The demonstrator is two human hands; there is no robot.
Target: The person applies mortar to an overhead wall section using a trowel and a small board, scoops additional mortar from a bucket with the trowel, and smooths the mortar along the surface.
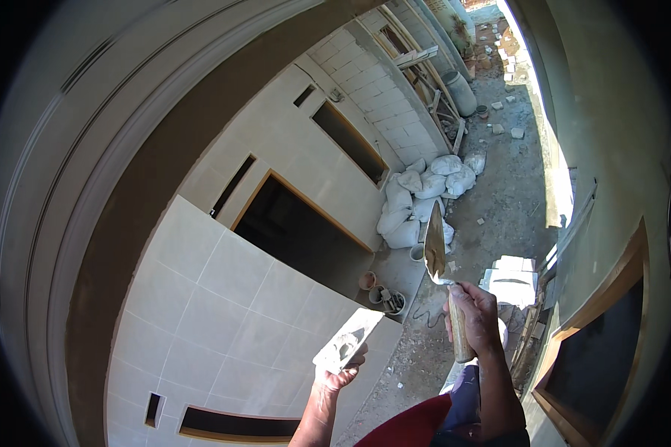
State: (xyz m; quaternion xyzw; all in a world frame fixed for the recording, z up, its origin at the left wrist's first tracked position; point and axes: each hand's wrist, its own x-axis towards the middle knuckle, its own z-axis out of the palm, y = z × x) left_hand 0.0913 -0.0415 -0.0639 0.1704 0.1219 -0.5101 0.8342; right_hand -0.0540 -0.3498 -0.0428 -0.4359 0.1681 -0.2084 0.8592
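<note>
My right hand (479, 316) is closed round the wooden handle of a trowel (435, 242). Its pointed blade aims up and away from me, with greyish-brown residue along it. In my left hand (343, 378) is a small white rectangular board (361, 328), tilted and gripped from beneath. A dab of grey mortar (344, 345) lies on the board's near part. The fingers under the board are partly hidden. Trowel and board are apart, the trowel to the right and farther out.
Light tiled wall (216, 320) with dark openings rises at left. Filled white sacks (425, 190) are piled below, beyond several buckets (367, 281). White pieces (511, 279) are stacked at right, near a wood-framed opening (596, 357). Rubble (517, 133) lies scattered on the rough ground (492, 179).
</note>
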